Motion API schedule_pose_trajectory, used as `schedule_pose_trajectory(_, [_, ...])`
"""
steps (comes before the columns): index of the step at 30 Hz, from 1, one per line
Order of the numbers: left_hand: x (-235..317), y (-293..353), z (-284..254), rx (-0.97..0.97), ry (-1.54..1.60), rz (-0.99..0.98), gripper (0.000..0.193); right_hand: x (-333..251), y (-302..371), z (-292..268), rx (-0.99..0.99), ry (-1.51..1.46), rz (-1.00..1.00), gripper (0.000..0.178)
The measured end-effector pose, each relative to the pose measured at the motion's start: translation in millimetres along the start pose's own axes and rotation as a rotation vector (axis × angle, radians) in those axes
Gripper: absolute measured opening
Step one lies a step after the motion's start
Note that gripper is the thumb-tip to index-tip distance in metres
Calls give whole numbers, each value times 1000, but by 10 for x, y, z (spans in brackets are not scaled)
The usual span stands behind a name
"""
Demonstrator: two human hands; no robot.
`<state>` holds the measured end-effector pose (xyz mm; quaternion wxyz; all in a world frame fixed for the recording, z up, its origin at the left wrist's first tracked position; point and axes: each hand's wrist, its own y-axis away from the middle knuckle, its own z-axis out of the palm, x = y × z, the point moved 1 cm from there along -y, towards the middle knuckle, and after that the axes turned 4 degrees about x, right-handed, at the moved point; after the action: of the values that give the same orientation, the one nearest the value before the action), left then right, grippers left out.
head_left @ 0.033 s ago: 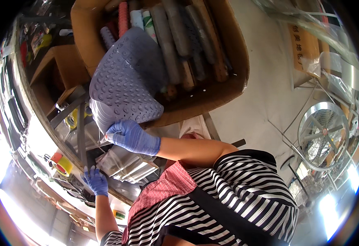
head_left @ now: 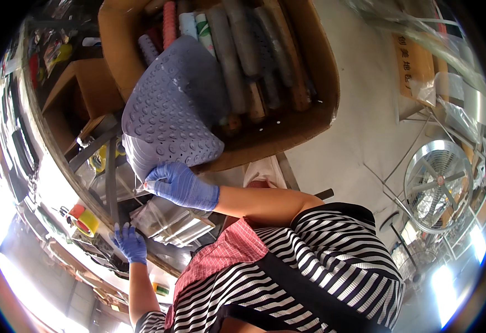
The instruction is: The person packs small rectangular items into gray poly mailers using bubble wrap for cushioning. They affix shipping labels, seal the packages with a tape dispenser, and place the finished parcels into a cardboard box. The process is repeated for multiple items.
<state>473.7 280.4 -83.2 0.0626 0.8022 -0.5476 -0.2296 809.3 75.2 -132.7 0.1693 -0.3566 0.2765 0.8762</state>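
Observation:
My right hand (head_left: 180,187), in a blue glove, is closed on the near corner of a grey-purple rubber bath mat (head_left: 170,111). The mat is curved and studded with round suction cups. Its far part leans over the side of a large cardboard box (head_left: 287,145). Inside the box stand several rolled mats (head_left: 223,61), grey ones mostly, with a red roll (head_left: 169,25) among them. My left hand (head_left: 128,244), also gloved in blue, rests with fingers apart at the edge of a workbench (head_left: 59,161), holding nothing. A yellow and red tape dispenser (head_left: 83,220) lies just beyond it.
Clear plastic bags (head_left: 173,222) lie between my arms. An open brown carton (head_left: 82,91) sits left of the big box. On the right stand a round metal floor fan (head_left: 438,186) and another carton (head_left: 412,69) near plastic wrap. Grey floor (head_left: 354,105) stretches between.

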Motion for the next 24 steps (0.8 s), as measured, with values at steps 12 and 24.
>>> schedule_pose_trajectory(12, [-22,-48,-15,34,-23,20,32,49,-447,-224,24,208,-392,13])
schedule_pose_trajectory(24, [39,-110,-75,64,-38,39,31,1071,-1657,-4173,883,1023,455,110])
